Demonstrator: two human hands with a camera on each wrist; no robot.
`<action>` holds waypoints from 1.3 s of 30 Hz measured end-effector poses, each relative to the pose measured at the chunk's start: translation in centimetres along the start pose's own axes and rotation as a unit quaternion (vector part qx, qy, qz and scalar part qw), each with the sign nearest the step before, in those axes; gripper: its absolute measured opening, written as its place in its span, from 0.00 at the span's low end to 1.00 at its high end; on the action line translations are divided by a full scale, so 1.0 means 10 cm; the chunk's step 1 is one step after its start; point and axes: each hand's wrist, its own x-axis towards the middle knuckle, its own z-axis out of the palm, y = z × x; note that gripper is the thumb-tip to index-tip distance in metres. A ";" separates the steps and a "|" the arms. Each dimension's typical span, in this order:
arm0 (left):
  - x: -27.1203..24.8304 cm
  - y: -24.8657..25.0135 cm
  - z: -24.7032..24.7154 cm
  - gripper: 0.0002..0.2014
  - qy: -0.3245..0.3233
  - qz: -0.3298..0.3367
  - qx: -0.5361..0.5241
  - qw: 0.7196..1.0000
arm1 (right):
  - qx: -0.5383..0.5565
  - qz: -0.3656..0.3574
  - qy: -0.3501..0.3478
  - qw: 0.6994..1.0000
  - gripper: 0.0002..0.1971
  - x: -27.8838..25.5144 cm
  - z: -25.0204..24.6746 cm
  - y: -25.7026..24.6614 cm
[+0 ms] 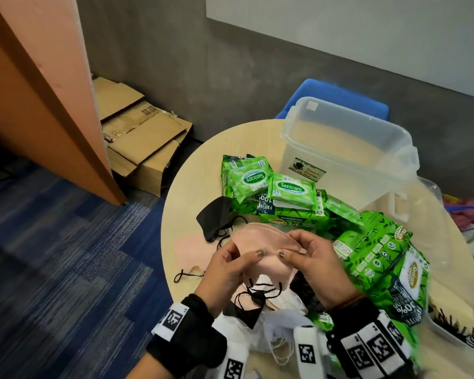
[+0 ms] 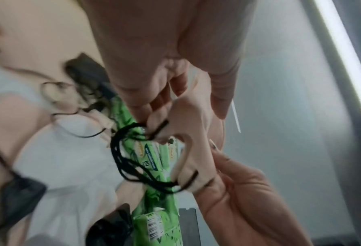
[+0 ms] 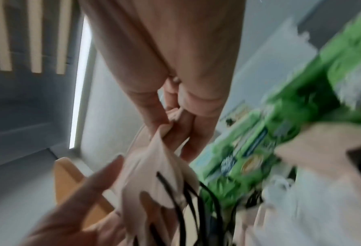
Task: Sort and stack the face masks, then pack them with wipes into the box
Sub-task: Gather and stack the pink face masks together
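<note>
- The soft pink cloth face mask (image 1: 266, 251) looks very light and floppy, so it should bend and sag if held by one end
- A good place to hold it is by both side edges; the thin black ear loops (image 1: 260, 289) may tangle
- It is peach-pink and curved, with black strings hanging below
- The left hand (image 1: 225, 272) and the right hand (image 1: 316, 265) each pinch a side, holding it above the round pale wooden table (image 1: 181, 209), near the green wipe packs (image 1: 290, 192) and the clear plastic box (image 1: 348, 149)
</note>
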 end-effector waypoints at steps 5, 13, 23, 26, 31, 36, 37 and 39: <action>-0.13 -0.03 -0.33 0.19 0.129 0.000 -0.009 0.992 | -0.060 0.038 -0.097 0.993 0.14 0.25 0.43 0.05; -0.60 0.13 -1.22 0.08 0.308 0.053 0.013 0.950 | -0.323 0.017 -0.195 0.926 0.15 1.13 1.43 0.25; -1.00 0.02 -1.44 0.12 0.378 0.048 0.012 0.924 | -0.554 -0.014 -0.272 0.786 0.19 1.25 1.86 0.49; -1.00 0.02 -1.38 0.12 0.373 0.045 0.013 0.926 | -0.561 -0.001 -0.294 0.774 0.15 1.27 1.84 0.47; -0.89 0.09 -1.24 0.11 0.347 0.057 0.042 0.935 | -0.459 -0.042 -0.198 0.865 0.10 1.21 1.53 0.32; -0.63 0.12 -1.06 0.09 0.321 0.079 0.065 0.942 | -0.178 -0.070 -0.165 0.967 0.18 0.87 0.67 -0.09; -0.54 0.14 -1.00 0.11 0.306 0.080 0.071 0.946 | -0.128 -0.082 -0.160 0.975 0.16 0.74 0.50 -0.20; -0.38 0.17 -0.83 0.11 0.274 0.087 0.088 0.954 | -0.062 -0.100 -0.142 0.983 0.10 0.48 0.23 -0.42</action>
